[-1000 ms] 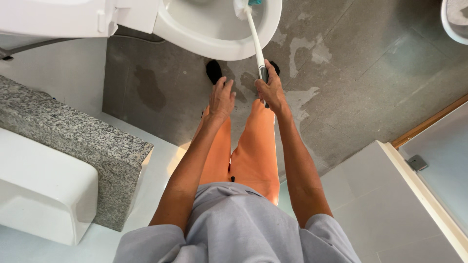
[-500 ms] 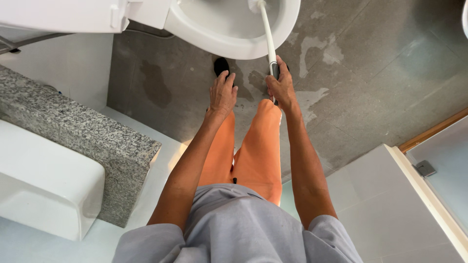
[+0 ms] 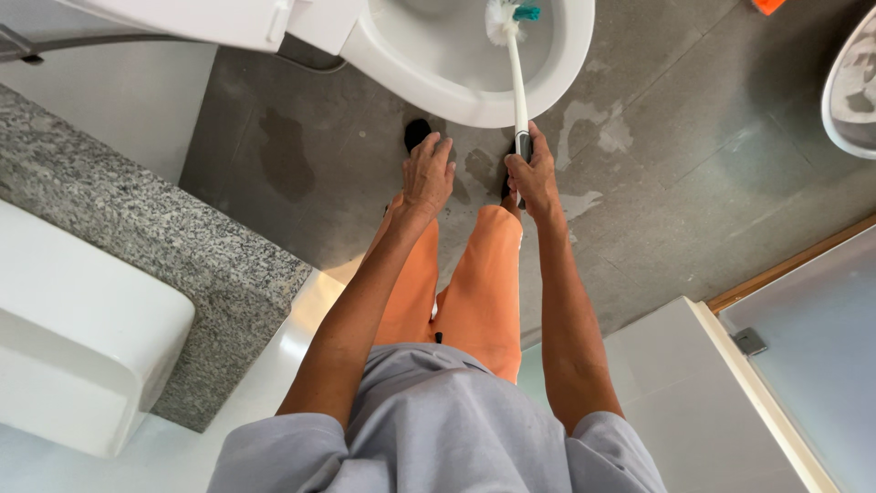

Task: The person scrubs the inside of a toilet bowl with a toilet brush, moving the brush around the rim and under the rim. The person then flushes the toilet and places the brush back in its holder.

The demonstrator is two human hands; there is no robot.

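While the right hand (image 3: 534, 173) wraps its fingers firmly around the grey grip of the toilet brush (image 3: 516, 82), the long white shaft lets the person stand back from the toilet bowl (image 3: 456, 96), with the bristle head sitting inside the bowl well ahead of the hand. That grip at the far end of the handle probably gives reach and leverage. The left hand (image 3: 429, 173) holds nothing; it lies loosely spread on the orange-trousered knee, likely as a brace for leaning forward over the wet grey floor (image 3: 693, 164).
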